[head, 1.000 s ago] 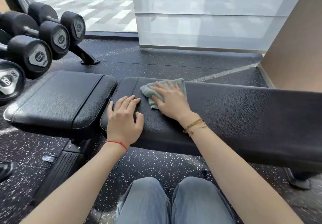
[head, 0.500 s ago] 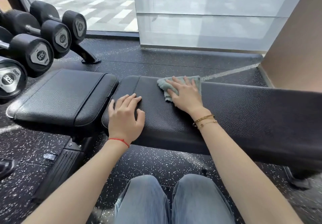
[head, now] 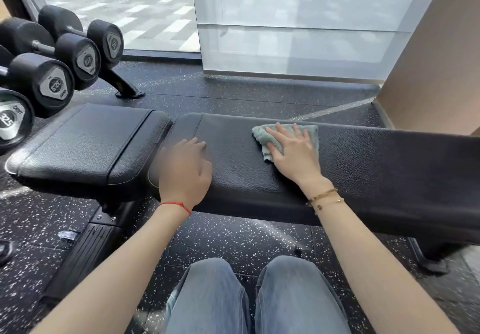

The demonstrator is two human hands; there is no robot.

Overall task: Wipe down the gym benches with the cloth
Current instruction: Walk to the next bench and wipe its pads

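1. Speckled rubber floor [head: 233, 240] runs up to a tall window [head: 298, 21], with a beige wall [head: 441, 60] to the right.
2. Across the middle lies the long black bench pad [head: 376, 167], and a shorter seat pad [head: 85, 141] sits just beside its left end.
3. Black dumbbells [head: 52, 84] sit on a rack at the far left, apart from the bench.
4. Blue jeans [head: 254, 300] show at the bottom, facing the bench.
5. On the long pad near its far edge, the right hand [head: 293, 151] presses flat, fingers spread wide, on top of the grey-green cloth [head: 267, 138].
6. At the pad's left end the left hand [head: 185, 172] is blurred; it looks flat and holds nothing, though contact with the pad is unclear.
7. To wipe well, I judge the palm should stay flat so the cloth doesn't bunch, with overlapping strokes toward the unwiped right stretch, near edge included.
8. The seat pad probably needs its turn too.
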